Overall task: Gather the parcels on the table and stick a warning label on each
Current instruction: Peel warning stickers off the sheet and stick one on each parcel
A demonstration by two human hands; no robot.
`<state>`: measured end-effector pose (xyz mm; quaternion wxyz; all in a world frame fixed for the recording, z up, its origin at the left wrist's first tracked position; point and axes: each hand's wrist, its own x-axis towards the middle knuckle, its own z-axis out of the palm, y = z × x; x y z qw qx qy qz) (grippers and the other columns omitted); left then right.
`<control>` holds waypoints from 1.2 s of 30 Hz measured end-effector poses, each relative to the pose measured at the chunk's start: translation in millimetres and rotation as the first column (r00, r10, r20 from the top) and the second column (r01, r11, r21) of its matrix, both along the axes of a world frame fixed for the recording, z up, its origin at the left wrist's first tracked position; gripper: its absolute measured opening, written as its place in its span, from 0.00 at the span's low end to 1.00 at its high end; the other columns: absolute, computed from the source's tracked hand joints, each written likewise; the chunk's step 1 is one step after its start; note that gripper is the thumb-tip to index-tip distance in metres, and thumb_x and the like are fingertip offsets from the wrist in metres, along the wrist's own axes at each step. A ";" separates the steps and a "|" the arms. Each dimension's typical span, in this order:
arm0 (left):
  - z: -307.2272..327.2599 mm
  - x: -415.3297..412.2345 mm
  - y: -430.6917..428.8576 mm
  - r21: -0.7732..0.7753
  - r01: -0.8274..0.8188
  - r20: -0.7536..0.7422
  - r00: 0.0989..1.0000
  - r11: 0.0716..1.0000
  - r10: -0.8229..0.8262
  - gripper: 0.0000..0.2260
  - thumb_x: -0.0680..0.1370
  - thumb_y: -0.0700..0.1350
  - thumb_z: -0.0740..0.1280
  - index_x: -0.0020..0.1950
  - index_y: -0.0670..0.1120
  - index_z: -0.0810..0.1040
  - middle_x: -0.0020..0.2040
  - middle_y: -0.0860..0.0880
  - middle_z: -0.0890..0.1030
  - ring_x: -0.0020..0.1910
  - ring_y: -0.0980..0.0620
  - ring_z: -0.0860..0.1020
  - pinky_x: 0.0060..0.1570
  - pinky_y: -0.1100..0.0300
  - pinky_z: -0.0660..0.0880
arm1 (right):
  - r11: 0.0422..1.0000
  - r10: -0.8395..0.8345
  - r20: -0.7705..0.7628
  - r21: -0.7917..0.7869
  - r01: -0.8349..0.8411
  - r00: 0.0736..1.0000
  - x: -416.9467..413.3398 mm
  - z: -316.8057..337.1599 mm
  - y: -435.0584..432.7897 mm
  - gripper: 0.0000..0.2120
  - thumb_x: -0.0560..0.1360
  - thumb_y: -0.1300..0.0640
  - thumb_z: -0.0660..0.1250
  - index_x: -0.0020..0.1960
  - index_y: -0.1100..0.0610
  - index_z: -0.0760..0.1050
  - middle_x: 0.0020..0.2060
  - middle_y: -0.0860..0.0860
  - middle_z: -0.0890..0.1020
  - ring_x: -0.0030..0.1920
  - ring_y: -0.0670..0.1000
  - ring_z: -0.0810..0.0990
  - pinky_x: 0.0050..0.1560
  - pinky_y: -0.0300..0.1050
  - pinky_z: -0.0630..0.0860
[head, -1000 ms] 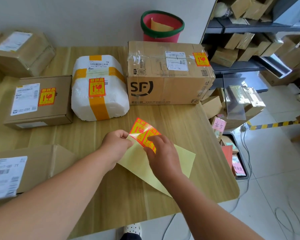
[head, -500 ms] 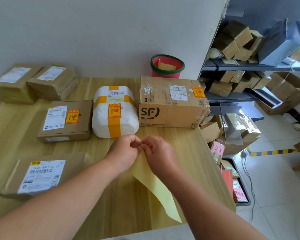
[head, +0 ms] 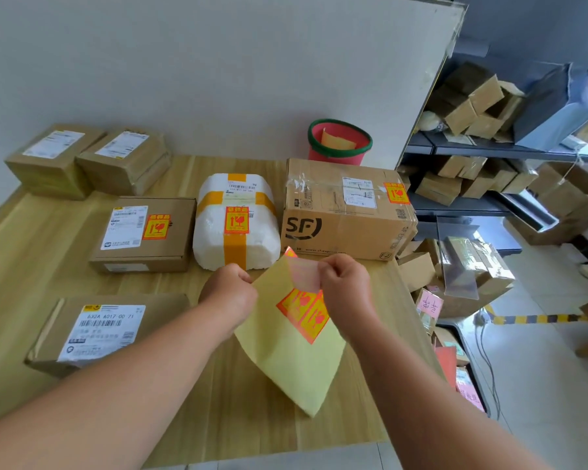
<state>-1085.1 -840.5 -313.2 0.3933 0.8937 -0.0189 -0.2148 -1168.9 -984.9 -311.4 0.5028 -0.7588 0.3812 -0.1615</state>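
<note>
Head view: left fingers (head: 242,279) tight on backing sheet (head: 287,362), right fingers (head: 330,266) tight on label (head: 304,273).

Six parcels are on the table (head: 65,266); five are brown cardboard: the far-left box (head: 53,161), the box beside it (head: 124,161), the flat box (head: 133,252), the SF carton (head: 319,198) and the near box (head: 157,310); one is the white foam parcel (head: 211,232). Three stuck labels are counted: the flat box label (head: 155,227), the foam label (head: 236,220), the carton label (head: 396,192); three boxes have none. There is one yellow backing sheet (head: 292,361) with two sheet labels (head: 302,312); one lifted label (head: 304,274); one red bucket (head: 338,154); two hands: the left hand (head: 228,293), the right hand (head: 348,283).
</note>
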 end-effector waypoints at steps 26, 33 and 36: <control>65.6 16.6 59.1 -0.496 -0.057 -0.166 0.986 0.866 -0.030 0.13 0.78 0.51 0.64 0.38 0.45 0.77 0.34 0.47 0.78 0.33 0.48 0.76 0.35 0.62 0.72 | 0.954 0.046 0.210 -0.300 0.020 0.977 21.8 48.3 106.8 0.07 0.77 0.55 0.61 0.43 0.49 0.76 0.37 0.44 0.78 0.36 0.42 0.75 0.34 0.41 0.70; 82.6 25.3 112.7 -0.509 -0.139 -0.272 0.962 0.849 -0.006 0.04 0.75 0.40 0.67 0.40 0.42 0.76 0.33 0.46 0.78 0.29 0.50 0.74 0.34 0.61 0.69 | 0.726 0.342 0.167 -0.672 -0.147 0.925 15.8 47.7 162.9 0.05 0.77 0.61 0.65 0.47 0.60 0.80 0.43 0.53 0.79 0.41 0.53 0.77 0.41 0.45 0.72; 82.0 29.4 134.4 -0.489 -0.127 -0.270 0.963 0.863 -0.012 0.05 0.73 0.37 0.66 0.38 0.42 0.76 0.31 0.46 0.78 0.28 0.51 0.74 0.34 0.61 0.70 | 0.670 0.429 0.159 -0.716 -0.195 0.889 15.7 44.7 182.8 0.04 0.75 0.62 0.68 0.47 0.62 0.80 0.43 0.54 0.79 0.42 0.54 0.78 0.41 0.44 0.72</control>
